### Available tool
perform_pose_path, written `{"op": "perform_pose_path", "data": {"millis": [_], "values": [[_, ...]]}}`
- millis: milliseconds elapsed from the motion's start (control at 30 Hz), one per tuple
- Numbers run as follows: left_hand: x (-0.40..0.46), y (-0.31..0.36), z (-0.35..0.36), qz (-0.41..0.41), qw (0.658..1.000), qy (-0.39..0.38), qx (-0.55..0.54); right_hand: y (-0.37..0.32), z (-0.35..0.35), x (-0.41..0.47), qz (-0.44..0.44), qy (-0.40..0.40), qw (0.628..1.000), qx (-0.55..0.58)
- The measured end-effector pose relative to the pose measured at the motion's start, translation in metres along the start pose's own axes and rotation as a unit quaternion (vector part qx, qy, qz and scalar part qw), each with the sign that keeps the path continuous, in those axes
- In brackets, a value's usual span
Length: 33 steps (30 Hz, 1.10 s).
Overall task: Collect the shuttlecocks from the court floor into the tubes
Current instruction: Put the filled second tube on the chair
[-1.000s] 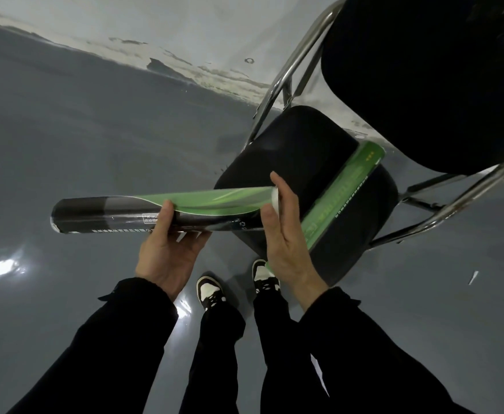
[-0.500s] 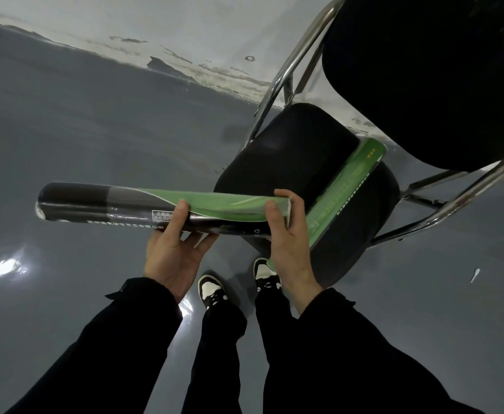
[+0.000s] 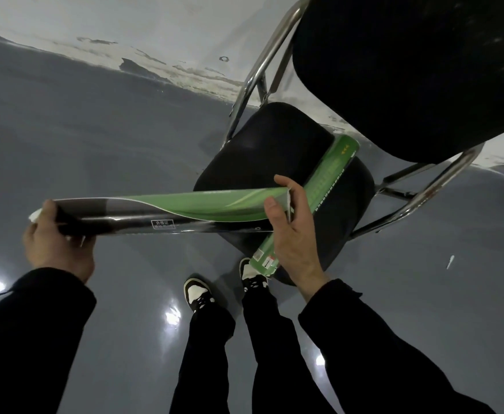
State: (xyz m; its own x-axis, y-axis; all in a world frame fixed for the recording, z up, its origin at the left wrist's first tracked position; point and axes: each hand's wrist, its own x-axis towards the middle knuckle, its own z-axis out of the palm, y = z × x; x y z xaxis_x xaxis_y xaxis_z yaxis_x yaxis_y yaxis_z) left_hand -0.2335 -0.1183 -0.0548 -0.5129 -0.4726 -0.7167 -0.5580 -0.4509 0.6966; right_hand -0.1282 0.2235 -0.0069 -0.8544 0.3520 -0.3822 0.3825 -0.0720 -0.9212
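I hold a long green-and-black shuttlecock tube (image 3: 167,212) level in front of me, above the floor. My left hand (image 3: 58,246) grips its black left end, where a bit of white shows at the mouth. My right hand (image 3: 292,231) grips its green right end, thumb on top and fingers curled over the rim. A second green tube (image 3: 331,177) lies slantwise on the black seat of the chair (image 3: 262,150), partly behind my right hand. No shuttlecock shows on the floor, except perhaps a small white scrap (image 3: 450,262) at the right.
The chair's chrome frame (image 3: 262,67) and black backrest (image 3: 409,70) fill the upper right. Grey glossy floor (image 3: 80,130) spreads to the left, with a scuffed white wall base (image 3: 155,64) behind. My two shoes (image 3: 198,294) stand just before the chair.
My left hand slid from the tube's middle out to its black left end. The tube shifted to the right and my right hand now wraps its green end.
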Motion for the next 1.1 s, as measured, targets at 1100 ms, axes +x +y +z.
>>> {"op": "perform_pose_path", "data": {"millis": [1100], "values": [[-0.053,-0.037,0.037,0.060,0.972,-0.114,0.198,0.051,-0.059,0.003,0.206,0.136,0.954,0.167]]}}
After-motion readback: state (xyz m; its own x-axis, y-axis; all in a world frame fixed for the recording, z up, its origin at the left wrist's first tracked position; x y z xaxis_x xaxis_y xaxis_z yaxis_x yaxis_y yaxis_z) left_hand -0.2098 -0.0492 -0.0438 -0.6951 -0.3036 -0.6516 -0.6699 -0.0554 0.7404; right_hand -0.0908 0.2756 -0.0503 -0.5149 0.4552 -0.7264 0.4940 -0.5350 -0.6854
